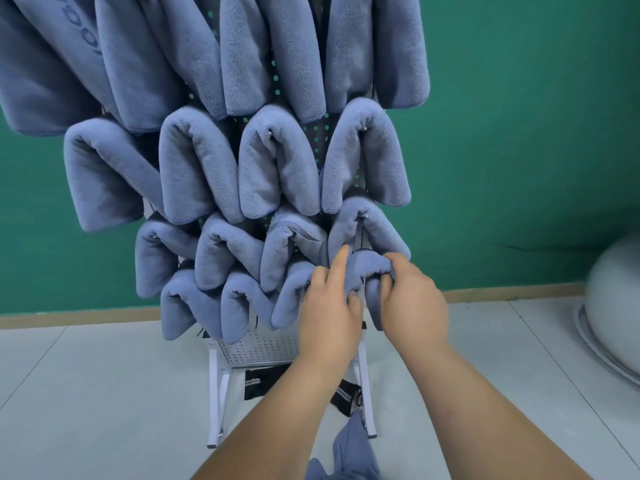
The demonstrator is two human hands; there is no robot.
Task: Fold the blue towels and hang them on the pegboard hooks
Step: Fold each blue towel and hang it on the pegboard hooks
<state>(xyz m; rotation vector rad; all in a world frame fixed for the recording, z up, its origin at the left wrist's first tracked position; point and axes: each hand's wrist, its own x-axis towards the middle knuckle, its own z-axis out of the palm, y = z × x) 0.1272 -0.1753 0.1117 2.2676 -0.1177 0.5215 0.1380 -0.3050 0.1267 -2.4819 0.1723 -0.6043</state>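
Note:
Several folded blue towels (pixel 277 161) hang in rows over hooks on a standing pegboard (pixel 263 348). At the bottom right of the board a folded blue towel (pixel 369 265) is draped over a hook. My left hand (pixel 329 306) grips its left side, index finger pointing up along the fold. Its right side is pinched by my right hand (pixel 412 296), fingers curled into the cloth. Another blue towel (pixel 349 452) lies loose at the bottom edge of the view, between my forearms.
The pegboard stands on white metal legs (pixel 218 403) on a pale tiled floor, against a green wall (pixel 519 133). A black bag (pixel 263 382) lies behind the legs. A white rounded object (pixel 613 306) sits at the right edge.

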